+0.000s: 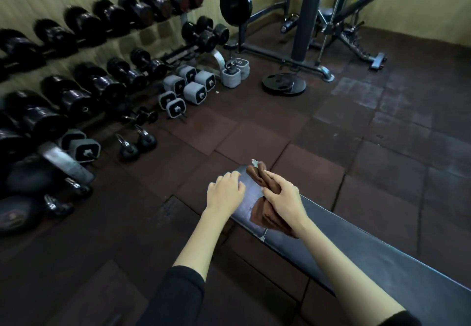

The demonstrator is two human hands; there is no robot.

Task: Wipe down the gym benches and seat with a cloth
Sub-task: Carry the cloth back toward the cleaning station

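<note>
Right now the R hand [283,198] grips the bunched brown cloth [265,214] on the bench surface [356,251], centre-bottom of frame. The L hand [225,193] rests loose-fingered on its far end. Best brace w/ L, flatten the cloth, press in long overlapping strokes toward lower right.

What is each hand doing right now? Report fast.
Left hand: open, fingers resting on the bench.
Right hand: grips the cloth against the bench.

soft brown cloth [257,176] — glossy black bench [356,246]
</note>
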